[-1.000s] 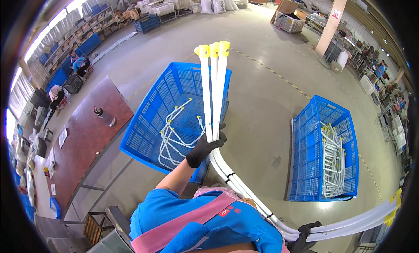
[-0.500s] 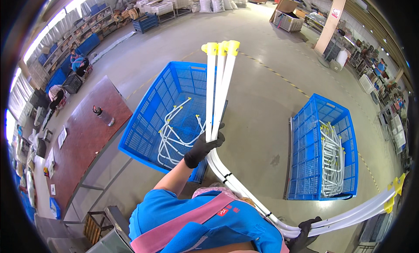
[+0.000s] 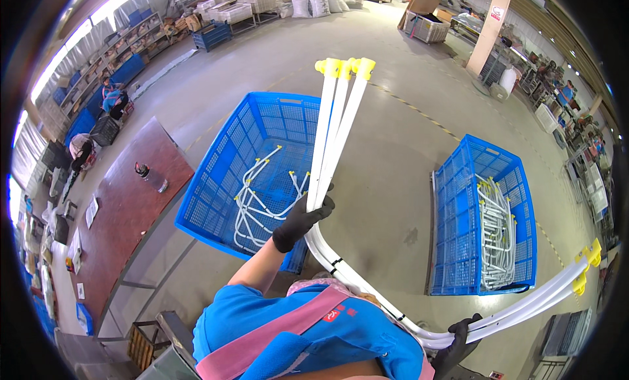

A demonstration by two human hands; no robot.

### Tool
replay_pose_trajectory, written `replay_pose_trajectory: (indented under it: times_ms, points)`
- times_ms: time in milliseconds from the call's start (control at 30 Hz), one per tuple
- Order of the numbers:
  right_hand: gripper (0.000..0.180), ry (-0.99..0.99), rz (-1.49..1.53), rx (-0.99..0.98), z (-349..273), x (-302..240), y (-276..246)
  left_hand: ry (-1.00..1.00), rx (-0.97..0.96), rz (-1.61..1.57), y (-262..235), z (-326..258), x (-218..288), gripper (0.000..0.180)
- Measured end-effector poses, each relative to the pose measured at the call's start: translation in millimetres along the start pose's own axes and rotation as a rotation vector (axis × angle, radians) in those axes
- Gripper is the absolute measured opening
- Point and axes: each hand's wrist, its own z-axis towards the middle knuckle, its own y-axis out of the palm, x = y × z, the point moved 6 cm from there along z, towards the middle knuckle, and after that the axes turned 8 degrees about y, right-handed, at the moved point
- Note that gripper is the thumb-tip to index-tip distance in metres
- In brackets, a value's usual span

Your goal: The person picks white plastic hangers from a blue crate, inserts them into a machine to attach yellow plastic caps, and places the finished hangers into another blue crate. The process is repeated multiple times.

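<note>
A bundle of bent white tubes (image 3: 359, 283) with yellow end fittings stretches across in front of my body. Around its upright part my left hand (image 3: 303, 221), in a black glove, is closed, and the yellow ends rise above it. My right hand (image 3: 458, 344), also black-gloved, grips the other end of the bundle at lower right, where more yellow fittings stick out. Small black bands mark the tubes between my hands. Behind my left hand stands a blue mesh crate (image 3: 213, 213) with a few similar white tubes (image 3: 252, 213) at its bottom.
To the right, another blue crate (image 3: 452, 229) holds many white tubes (image 3: 496, 239). A red-brown table (image 3: 124, 209) with a bottle (image 3: 152, 177) and papers is on the left. People (image 3: 114, 99) crouch beyond it. A pillar (image 3: 490, 33) rises at the far right.
The bundle's upper end has swung slightly right and its fittings have spread apart. The right end has risen a little. Both hands keep their hold.
</note>
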Motion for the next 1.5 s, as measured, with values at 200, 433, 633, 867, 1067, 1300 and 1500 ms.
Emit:
replay_pose_trajectory:
  times_ms: [200,433,633,867,1067,1300,1500]
  points:
    - [0.044,0.034,-0.009,-0.037,14,13,0,0.013,0.027,0.006,1,6,5,0.044]
    - [0.036,0.049,0.134,-0.192,75,67,19,-0.092,0.069,0.4,6,18,28,0.036]
    - [0.033,0.125,0.229,-0.32,108,114,37,0.055,0.039,0.561,11,32,45,0.052]
    - [0.031,0.237,0.256,-0.304,136,164,34,0.143,-0.017,0.597,27,38,77,0.052]
    - [0.016,0.457,0.281,-0.234,159,257,23,0.257,-0.282,0.708,84,37,105,0.065]
    - [0.015,0.505,0.549,-0.223,135,278,29,0.306,-0.444,0.705,97,41,113,0.07]
    - [0.014,0.49,0.486,-0.136,131,270,24,0.32,-0.441,0.689,94,44,107,0.071]
